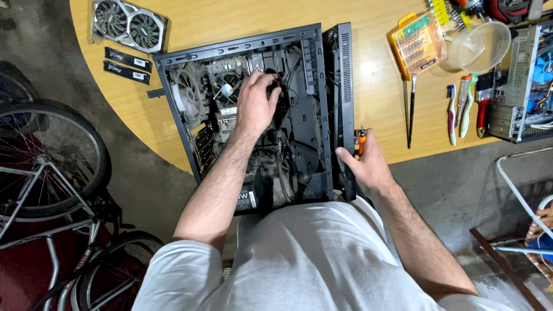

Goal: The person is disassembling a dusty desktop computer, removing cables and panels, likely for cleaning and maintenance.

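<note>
Computer case (299, 69) lies open on the wooden table (230, 17); left hand (257, 102) curls around dark cabling inside, right hand (364, 164) grips an orange screwdriver (361, 140) against the case's right edge. Better to pull gently, bracing firmly.

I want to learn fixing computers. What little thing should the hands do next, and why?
Probably bring the right hand, which grips an orange-handled screwdriver at the open computer case's front edge, over to the left hand. That hand is already inside, pressing on the black cables near the cooler fan, so the tool seems needed there.
</note>
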